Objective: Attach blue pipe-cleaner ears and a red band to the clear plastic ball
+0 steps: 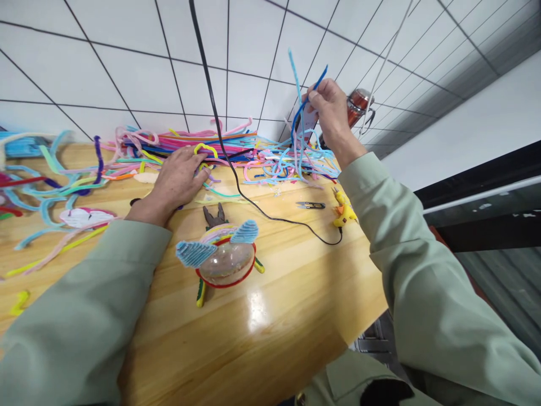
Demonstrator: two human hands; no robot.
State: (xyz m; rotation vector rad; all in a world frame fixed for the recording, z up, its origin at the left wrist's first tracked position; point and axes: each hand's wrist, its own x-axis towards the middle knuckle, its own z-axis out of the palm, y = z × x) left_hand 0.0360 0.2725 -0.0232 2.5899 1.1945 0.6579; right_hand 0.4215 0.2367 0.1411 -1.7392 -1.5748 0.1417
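Note:
My right hand (327, 107) is raised over the back right of the table, its fingers pinched on a dark blue pipe cleaner (295, 125). A light blue pipe cleaner (295, 72) rises right beside it; whether the fingers hold that one too I cannot tell. My left hand (180, 175) lies with fingers spread on the near edge of a pile of coloured pipe cleaners (186, 144). Close to its fingers is a bent yellow pipe cleaner (207, 148). Nearer to me stands a clear dome (230, 259) with a red rim and two light blue ribbed wing shapes (196, 254).
Pliers (214, 215) lie partly under the dome. Thread snips (310, 205) and a yellow glue gun (345, 213) are at the right, its black cord (270, 217) crossing the table. A red flask (357, 107) stands by the tiled wall (127, 67). More pipe cleaners (51, 208) spread at left.

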